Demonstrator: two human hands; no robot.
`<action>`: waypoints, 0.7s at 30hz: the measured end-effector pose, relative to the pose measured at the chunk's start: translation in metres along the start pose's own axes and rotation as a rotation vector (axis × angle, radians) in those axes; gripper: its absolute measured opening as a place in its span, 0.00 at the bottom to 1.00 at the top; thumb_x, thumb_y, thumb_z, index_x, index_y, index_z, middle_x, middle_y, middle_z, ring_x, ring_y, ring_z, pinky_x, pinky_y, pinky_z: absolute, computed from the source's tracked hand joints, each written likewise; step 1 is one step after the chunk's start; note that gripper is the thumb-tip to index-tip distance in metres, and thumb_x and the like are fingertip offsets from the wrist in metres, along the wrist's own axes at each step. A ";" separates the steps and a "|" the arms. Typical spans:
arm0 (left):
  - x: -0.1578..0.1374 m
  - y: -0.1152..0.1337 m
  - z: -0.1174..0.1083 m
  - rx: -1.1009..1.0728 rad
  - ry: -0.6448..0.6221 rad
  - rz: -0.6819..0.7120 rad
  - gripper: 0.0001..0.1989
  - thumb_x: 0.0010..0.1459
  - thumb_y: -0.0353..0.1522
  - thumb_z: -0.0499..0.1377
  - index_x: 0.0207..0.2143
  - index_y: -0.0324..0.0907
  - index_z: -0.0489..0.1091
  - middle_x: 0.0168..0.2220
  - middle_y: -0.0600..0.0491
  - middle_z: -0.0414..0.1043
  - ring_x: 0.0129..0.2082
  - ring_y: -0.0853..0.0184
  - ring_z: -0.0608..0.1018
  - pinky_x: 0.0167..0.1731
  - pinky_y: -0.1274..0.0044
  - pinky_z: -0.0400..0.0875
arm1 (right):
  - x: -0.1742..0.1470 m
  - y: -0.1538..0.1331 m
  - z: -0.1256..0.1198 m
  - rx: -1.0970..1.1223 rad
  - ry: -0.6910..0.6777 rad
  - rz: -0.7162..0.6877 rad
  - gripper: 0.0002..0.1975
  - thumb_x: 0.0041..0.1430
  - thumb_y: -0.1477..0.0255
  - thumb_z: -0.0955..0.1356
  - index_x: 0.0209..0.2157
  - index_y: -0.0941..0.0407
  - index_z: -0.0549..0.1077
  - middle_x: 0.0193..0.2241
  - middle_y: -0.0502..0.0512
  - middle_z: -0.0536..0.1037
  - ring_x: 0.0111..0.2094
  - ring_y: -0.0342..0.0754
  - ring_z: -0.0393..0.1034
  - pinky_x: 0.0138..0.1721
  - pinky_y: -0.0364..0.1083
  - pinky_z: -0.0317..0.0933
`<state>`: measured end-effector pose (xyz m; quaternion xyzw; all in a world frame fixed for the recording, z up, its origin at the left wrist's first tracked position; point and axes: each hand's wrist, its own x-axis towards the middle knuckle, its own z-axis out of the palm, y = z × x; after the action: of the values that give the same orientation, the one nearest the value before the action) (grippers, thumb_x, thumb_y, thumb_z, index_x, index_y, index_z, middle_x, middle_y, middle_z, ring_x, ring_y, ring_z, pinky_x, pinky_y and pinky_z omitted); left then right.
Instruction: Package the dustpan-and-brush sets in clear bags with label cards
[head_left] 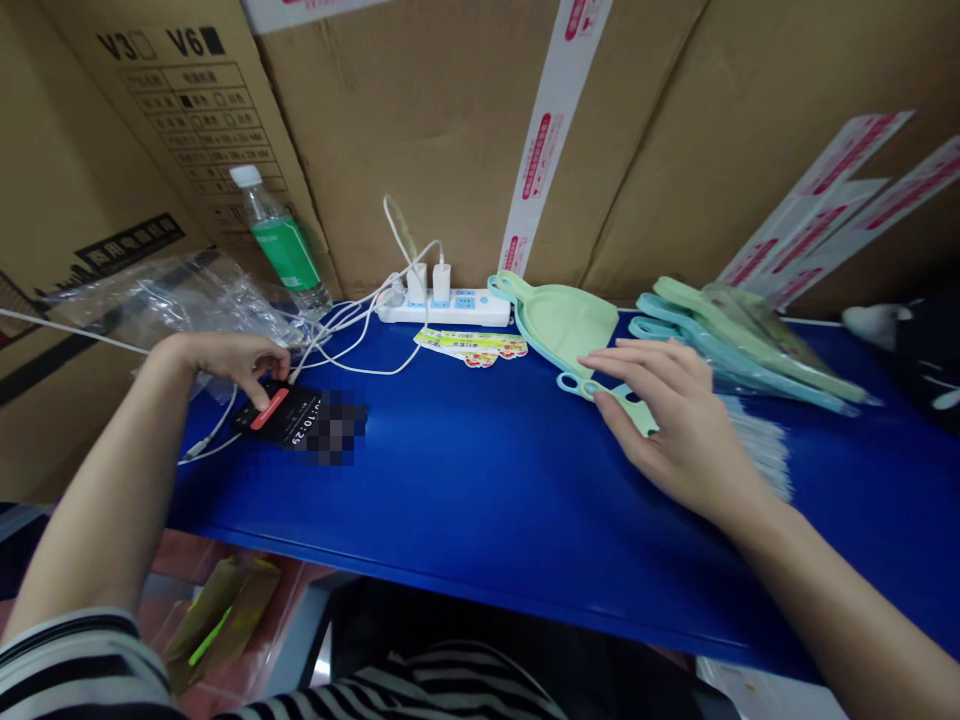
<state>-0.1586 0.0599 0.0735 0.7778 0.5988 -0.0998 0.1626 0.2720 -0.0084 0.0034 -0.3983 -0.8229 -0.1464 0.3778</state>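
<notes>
A finger of my left hand (232,362) rests on the red bar on the screen of a black phone (281,412), which lies on the blue table. The hand's fingers are apart and hold nothing. My right hand (671,420) is open, its fingers stretched out to the left over small brushes. The green and blue handle ends (637,410) of these brushes show by the fingertips, and their white bristles (761,445) stick out past the wrist side. The middle of the brushes is hidden. Just behind, a green dustpan (570,312) is stacked on a blue one.
A white power strip (480,308) with chargers and tangled white cables stands along the cardboard boxes (450,130). Before it lie yellow printed labels (472,345). At left are a green-labelled bottle (285,250) and clear plastic wrap (180,300). Bagged green and blue dustpans (750,340) lie right.
</notes>
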 end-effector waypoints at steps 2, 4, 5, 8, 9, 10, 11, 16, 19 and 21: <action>0.001 0.008 -0.002 0.026 -0.127 0.016 0.09 0.39 0.27 0.65 0.26 0.37 0.70 0.21 0.62 0.66 0.24 0.74 0.66 0.26 0.86 0.59 | 0.000 0.000 0.000 -0.003 0.000 -0.004 0.16 0.63 0.76 0.63 0.51 0.47 0.70 0.40 0.55 0.78 0.46 0.58 0.71 0.50 0.62 0.61; 0.003 0.017 -0.002 0.067 -0.126 0.032 0.08 0.43 0.27 0.64 0.29 0.37 0.70 0.25 0.59 0.68 0.27 0.72 0.66 0.28 0.85 0.59 | 0.000 0.000 0.000 -0.005 -0.001 -0.012 0.17 0.63 0.76 0.63 0.51 0.47 0.69 0.40 0.56 0.78 0.46 0.58 0.71 0.49 0.61 0.61; 0.004 0.022 -0.002 0.079 -0.112 0.049 0.09 0.43 0.28 0.64 0.30 0.37 0.70 0.27 0.57 0.69 0.28 0.72 0.66 0.29 0.84 0.60 | 0.000 -0.001 0.000 -0.005 -0.001 -0.018 0.17 0.63 0.76 0.63 0.51 0.47 0.69 0.40 0.56 0.78 0.46 0.57 0.71 0.49 0.61 0.61; 0.005 0.035 0.002 0.102 -0.088 0.111 0.12 0.45 0.30 0.64 0.34 0.38 0.71 0.33 0.55 0.73 0.31 0.71 0.67 0.31 0.84 0.61 | -0.001 -0.002 0.000 -0.006 -0.001 -0.035 0.16 0.63 0.76 0.64 0.51 0.48 0.69 0.40 0.56 0.78 0.45 0.57 0.71 0.50 0.61 0.60; 0.005 0.038 0.003 0.110 -0.092 0.128 0.12 0.46 0.30 0.65 0.35 0.38 0.71 0.34 0.54 0.74 0.31 0.71 0.67 0.31 0.84 0.61 | -0.001 -0.003 0.000 -0.008 0.000 -0.038 0.16 0.63 0.76 0.64 0.51 0.48 0.69 0.39 0.56 0.78 0.45 0.57 0.71 0.50 0.61 0.60; 0.005 0.040 0.005 0.116 -0.098 0.143 0.12 0.46 0.31 0.65 0.36 0.39 0.71 0.34 0.54 0.74 0.30 0.71 0.68 0.31 0.84 0.61 | -0.001 -0.003 0.000 -0.010 -0.001 -0.042 0.16 0.63 0.77 0.64 0.51 0.48 0.69 0.39 0.56 0.78 0.45 0.57 0.71 0.50 0.61 0.60; 0.006 0.041 0.006 0.119 -0.108 0.156 0.12 0.46 0.31 0.65 0.36 0.39 0.72 0.35 0.54 0.75 0.30 0.72 0.68 0.30 0.84 0.61 | -0.002 -0.003 0.000 -0.012 -0.001 -0.045 0.16 0.63 0.77 0.64 0.51 0.48 0.69 0.39 0.56 0.78 0.46 0.57 0.71 0.51 0.61 0.60; 0.012 0.044 0.013 0.100 -0.154 0.178 0.15 0.40 0.31 0.67 0.34 0.43 0.72 0.33 0.57 0.74 0.28 0.71 0.70 0.29 0.83 0.61 | -0.003 -0.004 0.000 -0.020 0.003 -0.061 0.14 0.63 0.76 0.64 0.49 0.49 0.70 0.39 0.56 0.79 0.45 0.57 0.71 0.52 0.62 0.60; 0.013 0.046 0.015 0.094 -0.172 0.164 0.14 0.38 0.31 0.68 0.31 0.43 0.70 0.30 0.58 0.74 0.28 0.70 0.70 0.30 0.82 0.61 | -0.004 -0.005 0.000 -0.023 0.004 -0.055 0.14 0.63 0.76 0.64 0.49 0.49 0.70 0.39 0.56 0.79 0.45 0.57 0.71 0.52 0.62 0.60; 0.013 0.049 0.015 0.089 -0.162 0.158 0.14 0.39 0.33 0.68 0.31 0.43 0.70 0.31 0.58 0.74 0.29 0.69 0.71 0.30 0.81 0.61 | -0.004 -0.005 0.001 -0.025 0.006 -0.051 0.14 0.63 0.76 0.64 0.48 0.49 0.70 0.39 0.55 0.79 0.46 0.56 0.71 0.52 0.62 0.60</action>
<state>-0.1079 0.0548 0.0616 0.8183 0.5157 -0.1756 0.1832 0.2694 -0.0136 0.0004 -0.3815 -0.8298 -0.1675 0.3713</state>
